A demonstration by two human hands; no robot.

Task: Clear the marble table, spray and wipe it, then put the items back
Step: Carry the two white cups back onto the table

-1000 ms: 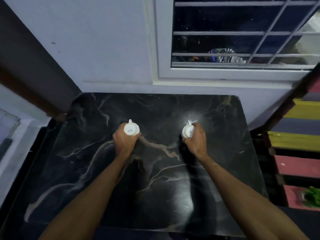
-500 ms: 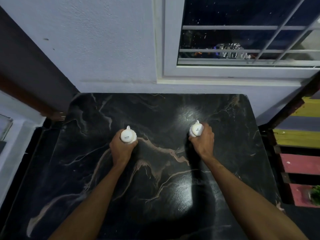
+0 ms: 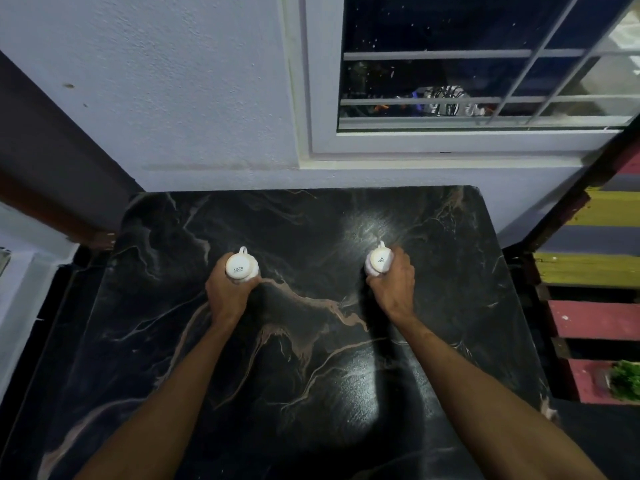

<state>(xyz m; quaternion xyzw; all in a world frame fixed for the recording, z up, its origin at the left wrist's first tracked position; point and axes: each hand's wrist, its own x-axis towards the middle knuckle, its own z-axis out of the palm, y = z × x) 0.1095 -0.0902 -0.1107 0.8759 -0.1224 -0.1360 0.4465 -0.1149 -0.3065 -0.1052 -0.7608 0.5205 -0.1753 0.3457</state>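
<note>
Two white cups stand upside down on the black marble table (image 3: 311,358), their printed bases facing up and handles pointing away from me. My left hand (image 3: 227,292) grips the left cup (image 3: 240,266) around its body. My right hand (image 3: 393,284) grips the right cup (image 3: 378,260) the same way. Both cups sit toward the middle of the tabletop, about a forearm's length apart. Whether their rims touch the marble is hidden by my fingers.
The table backs onto a pale wall under a barred window (image 3: 485,64). A dark wooden frame (image 3: 52,174) runs at the left. Coloured wooden slats (image 3: 599,271) and a small green plant (image 3: 625,379) stand at the right.
Both hands have held their cups throughout. My right hand with its cup has shifted a little to the right and farther from me; the left hand has stayed almost where it was.
</note>
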